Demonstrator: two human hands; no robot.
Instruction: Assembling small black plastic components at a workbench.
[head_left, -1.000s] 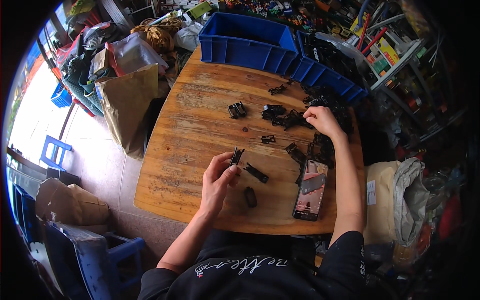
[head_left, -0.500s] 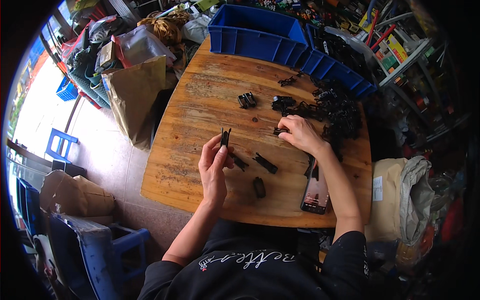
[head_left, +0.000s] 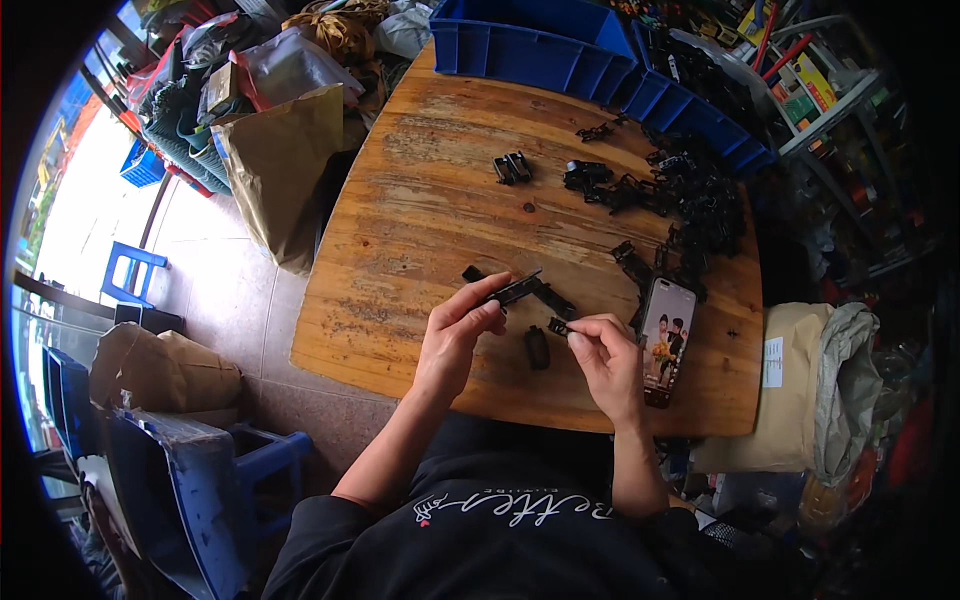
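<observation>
Between the thumb and fingers of my left hand (head_left: 455, 335) is a long black plastic part (head_left: 517, 288), held tilted above the table. My right hand (head_left: 608, 362) pinches a small black piece (head_left: 559, 326) just right of it, and the two pieces are apart. Behind the held parts lies another long black part (head_left: 553, 299), with the end of one more (head_left: 472, 273) showing past my left fingers. A dark block-shaped piece (head_left: 537, 348) rests on the wood between my hands. The exact kind of these parts is too small to tell.
On the wooden table (head_left: 400, 210), a heap of black parts (head_left: 700, 200) fills the right side. A lit phone (head_left: 668, 340) lies beside my right hand. Two small black pieces (head_left: 512, 168) sit farther back. Blue bins (head_left: 530, 50) line the far edge; a paper bag (head_left: 280, 170) stands left.
My right hand has come back from the parts heap toward my left hand, bringing a small black piece. My left hand has tipped its long part from upright to slanting right. The view has shifted slightly.
</observation>
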